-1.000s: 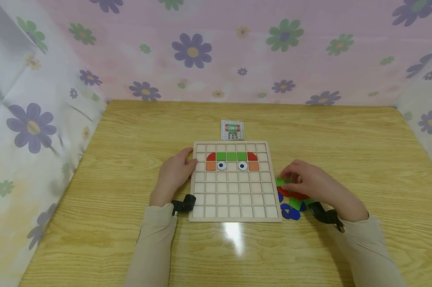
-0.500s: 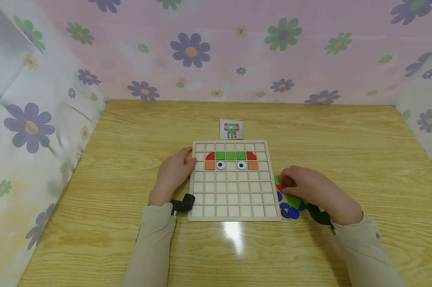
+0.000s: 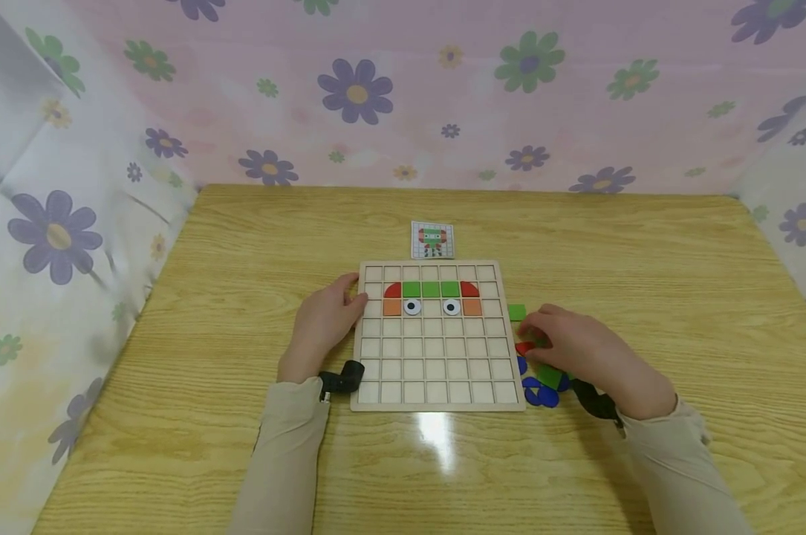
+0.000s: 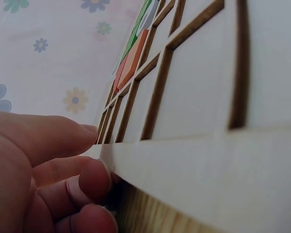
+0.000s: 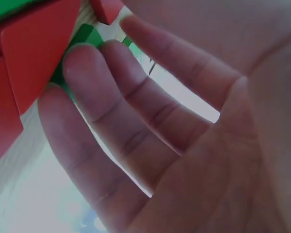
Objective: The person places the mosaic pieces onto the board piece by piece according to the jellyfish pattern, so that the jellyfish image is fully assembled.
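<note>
A wooden grid board (image 3: pixel 436 370) lies flat in the middle of the table. Green, red and orange pieces and two eye discs (image 3: pixel 412 306) fill part of its upper rows. My left hand (image 3: pixel 322 327) holds the board's left edge, thumb on the rim and fingers curled at its side. Right of the board, my right hand (image 3: pixel 579 349) reaches over a pile of loose pieces. The right wrist view shows its fingertips touching a green piece (image 5: pixel 89 35) beside red pieces (image 5: pixel 39 48). A green square (image 3: pixel 517 312) lies apart from the pile, near the board's right edge.
A small pattern card (image 3: pixel 432 239) with a coloured figure lies just beyond the board. Several blue pieces (image 3: pixel 541 396) and a green square (image 3: pixel 548 376) lie nearest me in the pile. Flowered cloth (image 3: pixel 403 96) hangs behind the table.
A green square has slid away from me along the board's right edge, out of the pile. The right hand has shifted slightly over the pieces. My left hand stays on the board.
</note>
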Demonstrator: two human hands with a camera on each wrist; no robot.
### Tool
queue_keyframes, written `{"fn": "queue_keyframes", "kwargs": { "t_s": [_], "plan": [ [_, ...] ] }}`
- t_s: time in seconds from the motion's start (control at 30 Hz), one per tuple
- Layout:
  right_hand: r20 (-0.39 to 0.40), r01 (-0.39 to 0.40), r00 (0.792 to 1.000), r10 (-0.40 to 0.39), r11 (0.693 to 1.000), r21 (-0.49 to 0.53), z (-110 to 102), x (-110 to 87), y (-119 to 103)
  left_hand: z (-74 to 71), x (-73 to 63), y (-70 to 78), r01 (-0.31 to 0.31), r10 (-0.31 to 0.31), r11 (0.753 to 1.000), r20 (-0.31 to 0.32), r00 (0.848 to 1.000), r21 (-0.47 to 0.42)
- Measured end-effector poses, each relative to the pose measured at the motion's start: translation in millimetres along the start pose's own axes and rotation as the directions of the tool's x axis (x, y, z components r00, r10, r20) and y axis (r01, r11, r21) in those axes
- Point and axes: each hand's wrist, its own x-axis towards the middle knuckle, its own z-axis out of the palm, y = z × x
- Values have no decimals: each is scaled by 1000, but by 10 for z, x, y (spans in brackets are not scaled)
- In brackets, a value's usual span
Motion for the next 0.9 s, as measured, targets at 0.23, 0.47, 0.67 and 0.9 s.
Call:
{"fn": "queue_keyframes", "kwargs": {
  "t_s": [0.23,0.47,0.67,0.9],
  "plan": [
    [29,35,999,-36,999,33,9,3,4,-6,2,16,6,-6,1000,3,1000,4],
    [-13,61,998,-60,998,25,5,11,4,-4,6,11,8,-8,1000,5,1000,0],
    [-32,25,999,-24,999,20,23,38,3,1,5,0,14,-14,1000,8,1000,-10],
    [-17,8,1000,-8,999,32,38,44,11,-2,0,3,16,-16,1000,11,1000,-18]
  ]
}}
